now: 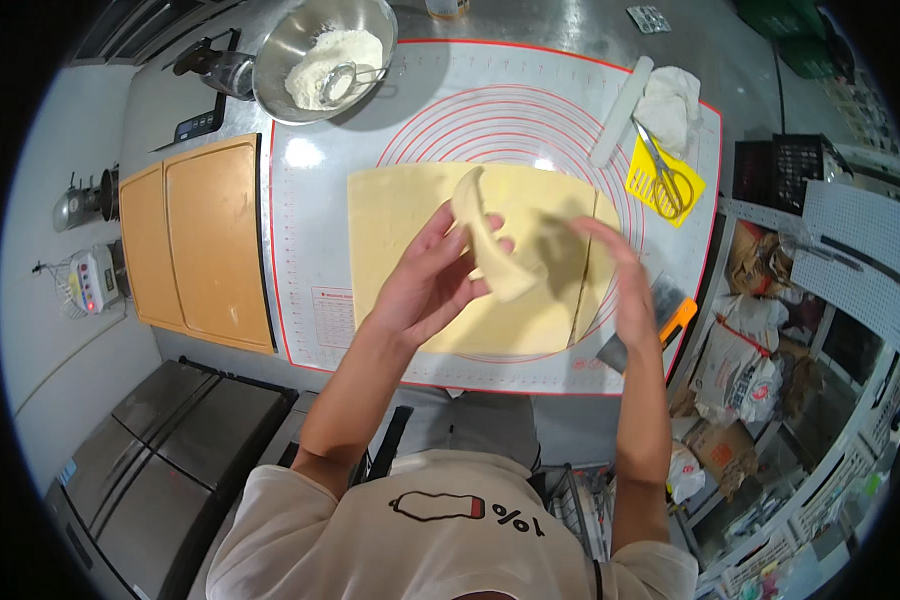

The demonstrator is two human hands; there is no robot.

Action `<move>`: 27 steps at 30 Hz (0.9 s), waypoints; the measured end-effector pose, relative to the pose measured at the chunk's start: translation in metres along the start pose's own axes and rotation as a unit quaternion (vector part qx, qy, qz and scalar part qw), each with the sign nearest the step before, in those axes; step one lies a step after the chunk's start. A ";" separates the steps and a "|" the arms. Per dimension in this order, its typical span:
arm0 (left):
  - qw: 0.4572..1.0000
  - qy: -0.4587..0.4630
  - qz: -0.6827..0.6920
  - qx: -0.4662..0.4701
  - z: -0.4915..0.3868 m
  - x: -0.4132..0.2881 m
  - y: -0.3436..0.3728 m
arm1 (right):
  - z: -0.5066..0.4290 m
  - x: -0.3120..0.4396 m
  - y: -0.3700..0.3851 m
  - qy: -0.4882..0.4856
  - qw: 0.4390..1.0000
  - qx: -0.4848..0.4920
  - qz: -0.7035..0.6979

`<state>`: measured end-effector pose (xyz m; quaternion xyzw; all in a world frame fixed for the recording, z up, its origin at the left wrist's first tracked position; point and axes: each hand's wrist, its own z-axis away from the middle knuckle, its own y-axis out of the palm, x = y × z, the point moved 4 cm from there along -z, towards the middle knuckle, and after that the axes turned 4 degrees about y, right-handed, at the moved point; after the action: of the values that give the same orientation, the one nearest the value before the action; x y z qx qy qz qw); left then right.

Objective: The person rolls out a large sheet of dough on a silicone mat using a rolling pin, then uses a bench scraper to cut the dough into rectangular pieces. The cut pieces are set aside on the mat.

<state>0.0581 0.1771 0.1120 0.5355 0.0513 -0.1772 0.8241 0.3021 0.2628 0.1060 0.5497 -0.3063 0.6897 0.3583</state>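
Note:
A sheet of pale yellow dough (405, 225) lies on a white silicone baking mat (322, 225) printed with red rings and scales. A cut runs down the sheet near its right end and sets off a curved strip of dough (604, 247). Above the sheet, my left hand (439, 270) holds a folded, curling piece of dough (487, 240). My right hand (622, 277) is raised over the right end of the sheet, blurred, its fingers apart and nothing in it. Below that hand rests a dough scraper with an orange handle (679, 322).
A steel bowl (266, 75) with flour and a small strainer (339, 82) stands at the upper left. A tan board (214, 247) lies left of the mat. Toward the right are a rolling pin (621, 112), a white cloth (669, 109), and scissors (664, 180) on a yellow scraper (637, 176).

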 end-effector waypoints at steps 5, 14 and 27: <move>0.985 0.107 -0.036 -0.131 -0.092 0.002 0.000 | -0.084 -0.030 -0.008 0.212 0.948 0.225 -0.075; 0.938 0.271 -0.126 -0.176 -0.196 -0.050 -0.076 | -0.237 -0.030 -0.038 0.191 0.949 0.152 0.201; 0.771 0.274 -0.563 -0.118 -0.161 0.027 -0.030 | -0.050 -0.074 -0.092 0.056 0.951 -0.175 0.250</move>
<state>0.0894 0.3052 0.0111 0.3347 0.5878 -0.4482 0.5845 0.3621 0.3430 0.0254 0.3445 -0.5290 0.7225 0.2819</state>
